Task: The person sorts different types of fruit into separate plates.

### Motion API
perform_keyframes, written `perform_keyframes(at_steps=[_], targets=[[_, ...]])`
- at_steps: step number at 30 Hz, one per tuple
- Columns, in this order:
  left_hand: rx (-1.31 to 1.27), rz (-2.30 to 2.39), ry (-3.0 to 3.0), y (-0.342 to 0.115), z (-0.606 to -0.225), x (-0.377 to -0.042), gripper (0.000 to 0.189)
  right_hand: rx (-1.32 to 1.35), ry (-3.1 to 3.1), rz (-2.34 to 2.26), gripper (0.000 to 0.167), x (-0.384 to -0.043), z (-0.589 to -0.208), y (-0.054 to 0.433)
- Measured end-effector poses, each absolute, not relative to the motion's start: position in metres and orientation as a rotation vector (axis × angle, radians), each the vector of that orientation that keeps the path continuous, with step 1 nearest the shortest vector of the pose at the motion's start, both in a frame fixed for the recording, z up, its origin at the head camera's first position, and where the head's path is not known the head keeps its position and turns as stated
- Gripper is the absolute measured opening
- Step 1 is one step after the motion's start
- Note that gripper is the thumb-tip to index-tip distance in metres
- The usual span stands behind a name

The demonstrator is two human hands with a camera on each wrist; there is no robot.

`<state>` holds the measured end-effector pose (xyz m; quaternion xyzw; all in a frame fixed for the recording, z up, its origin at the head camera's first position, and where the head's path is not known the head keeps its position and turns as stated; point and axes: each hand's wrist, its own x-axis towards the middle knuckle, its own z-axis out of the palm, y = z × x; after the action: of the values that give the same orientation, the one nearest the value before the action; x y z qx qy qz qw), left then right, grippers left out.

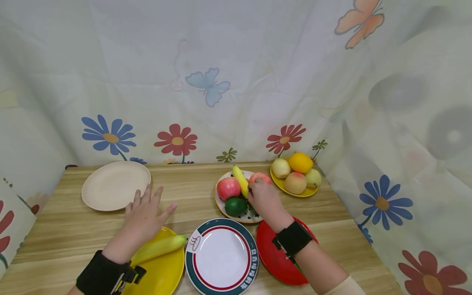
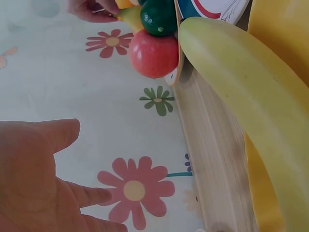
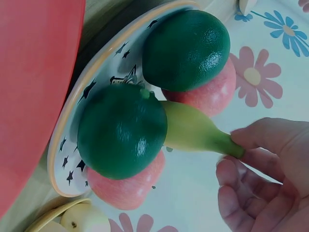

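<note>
My right hand (image 1: 266, 200) reaches over the star-patterned plate (image 1: 252, 216). In the right wrist view its thumb and fingers pinch the green stem end of a yellow banana (image 3: 190, 126). The banana lies among two red apples (image 1: 228, 189) and two dark green fruits (image 3: 120, 130), which partly hide it there. My left hand (image 1: 145, 217) holds nothing, its fingers spread above the table between the cream plate (image 1: 116, 186) and the front yellow plate (image 1: 167, 272). A larger banana (image 1: 160, 248) lies on that yellow plate, below my left wrist.
A white plate with a dark green rim (image 1: 225, 256) stands at the front middle. Beside it a red plate (image 1: 274, 258) lies partly under my right forearm. At the back right, a small yellow plate (image 1: 304, 193) bears several round fruits. A flowered cloth (image 1: 236, 102) hangs behind the table.
</note>
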<state>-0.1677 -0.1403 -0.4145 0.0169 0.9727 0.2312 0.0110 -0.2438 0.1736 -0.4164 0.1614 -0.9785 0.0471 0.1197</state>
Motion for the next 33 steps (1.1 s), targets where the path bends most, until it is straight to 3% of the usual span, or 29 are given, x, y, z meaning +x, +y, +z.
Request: perform_keyframes(at_steps=[13, 30, 33], targets=[[0.071, 0.712, 3.044, -0.137, -0.416, -0.167, 0.086, 0.363, -2.853, 0.330, 0.012, -0.245, -0.422, 0.175], [0.087, 0.748, 3.026, -0.138, -0.418, -0.167, 0.088, 0.219, -2.964, 0.374, 0.046, -0.255, -0.442, 0.173], [0.086, 0.749, 3.019, -0.138, -0.419, -0.167, 0.089, 0.211, -2.974, 0.371, 0.046, -0.257, -0.445, 0.172]])
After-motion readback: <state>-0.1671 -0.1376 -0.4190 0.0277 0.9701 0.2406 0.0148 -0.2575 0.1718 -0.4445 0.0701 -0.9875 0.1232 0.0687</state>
